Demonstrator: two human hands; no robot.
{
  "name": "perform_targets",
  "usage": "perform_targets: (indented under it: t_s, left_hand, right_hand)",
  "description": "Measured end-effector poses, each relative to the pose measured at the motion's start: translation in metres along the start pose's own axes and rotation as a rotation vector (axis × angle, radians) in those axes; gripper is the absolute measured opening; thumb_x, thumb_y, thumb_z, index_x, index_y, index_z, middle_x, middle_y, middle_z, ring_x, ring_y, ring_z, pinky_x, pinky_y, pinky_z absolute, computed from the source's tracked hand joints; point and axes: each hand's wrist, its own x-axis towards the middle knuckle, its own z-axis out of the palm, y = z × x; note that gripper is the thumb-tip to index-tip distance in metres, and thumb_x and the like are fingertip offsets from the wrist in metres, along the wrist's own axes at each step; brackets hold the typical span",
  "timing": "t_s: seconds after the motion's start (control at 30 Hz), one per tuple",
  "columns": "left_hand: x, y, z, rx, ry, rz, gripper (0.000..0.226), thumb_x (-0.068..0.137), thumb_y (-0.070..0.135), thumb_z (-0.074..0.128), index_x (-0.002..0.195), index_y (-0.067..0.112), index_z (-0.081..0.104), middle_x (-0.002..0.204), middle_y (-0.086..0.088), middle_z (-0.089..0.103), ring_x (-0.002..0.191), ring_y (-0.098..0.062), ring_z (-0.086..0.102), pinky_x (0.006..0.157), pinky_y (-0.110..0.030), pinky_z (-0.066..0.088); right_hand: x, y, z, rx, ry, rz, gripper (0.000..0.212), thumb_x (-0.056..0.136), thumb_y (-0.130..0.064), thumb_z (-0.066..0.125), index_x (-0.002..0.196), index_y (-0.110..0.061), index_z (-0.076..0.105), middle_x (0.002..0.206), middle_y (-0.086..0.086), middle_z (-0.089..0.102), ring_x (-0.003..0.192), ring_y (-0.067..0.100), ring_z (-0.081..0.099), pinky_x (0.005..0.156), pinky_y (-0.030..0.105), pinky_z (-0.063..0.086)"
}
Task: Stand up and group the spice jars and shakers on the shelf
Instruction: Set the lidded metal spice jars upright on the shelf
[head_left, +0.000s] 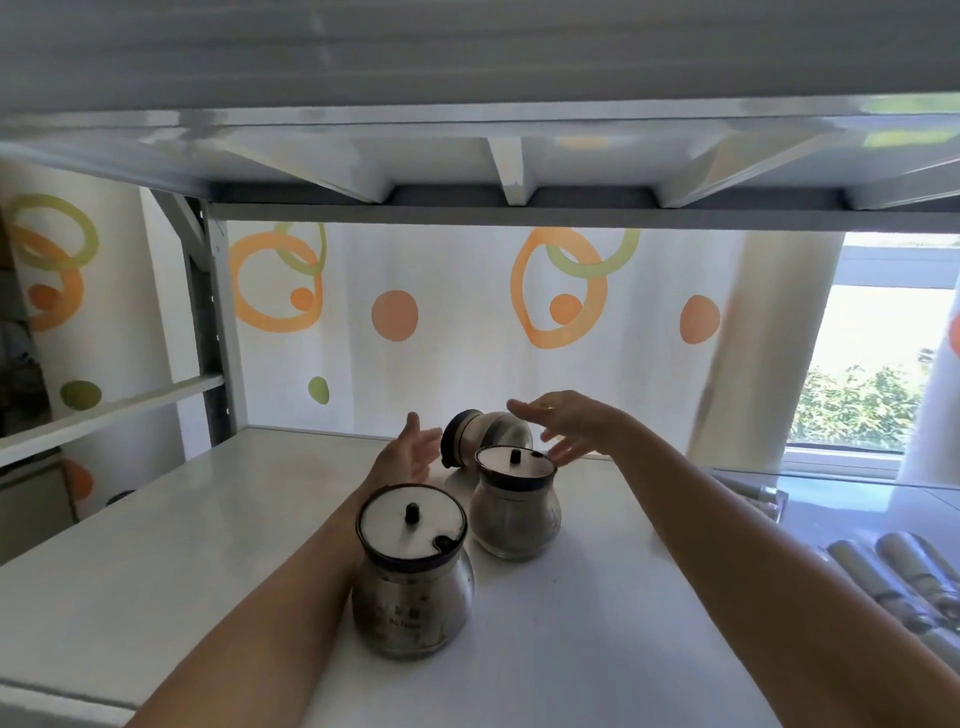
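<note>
Head view: left hand (410, 452) and right hand (566, 423), both spread and empty, flank the toppled spice jar (483, 434) on the shelf (156, 545).

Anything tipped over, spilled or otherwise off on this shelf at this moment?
Yes: the rear jar lies on its side at the back of the shelf, lid pointing left, while the front jar and middle jar stand upright. The left hand and right hand flank it, open. No spill shows.
</note>
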Motion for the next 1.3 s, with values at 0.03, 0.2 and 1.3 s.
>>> perform_targets:
  t_s: [0.03,0.2,1.3]
  left_hand:
    - [0.0,0.002,0.002,-0.001,-0.017,-0.009,0.064,0.101,0.044,0.009,0.14,0.004,0.039,0.143,-0.008,0.042,0.137,-0.019,0.033,0.109,-0.033,0.023]
    - [0.009,0.0,-0.002,0.012,-0.077,-0.023,0.066,0.099,0.048,0.006,0.139,0.011,0.042,0.147,-0.007,0.042,0.139,-0.024,0.033,0.113,-0.036,0.017]
    - [-0.012,0.086,0.005,0.582,-0.331,0.247,0.074,0.076,0.083,0.022,0.133,0.041,0.041,0.153,0.012,0.03,0.141,-0.004,0.024,0.119,-0.034,0.011]
  right_hand:
    - [0.003,-0.003,0.004,-0.049,-0.009,-0.021,0.064,0.083,-0.055,0.055,0.125,-0.007,0.051,0.114,0.016,0.055,0.093,0.028,0.061,0.076,0.034,0.056]
    - [0.02,0.0,0.017,-0.101,0.043,-0.113,0.055,0.076,-0.044,0.072,0.114,-0.005,0.062,0.093,0.005,0.059,0.08,0.017,0.06,0.056,0.019,0.05]
    - [-0.007,0.055,-0.018,-0.14,0.083,-0.109,0.066,0.078,-0.016,0.074,0.135,-0.006,0.042,0.135,0.011,0.047,0.113,0.022,0.049,0.094,0.024,0.038]
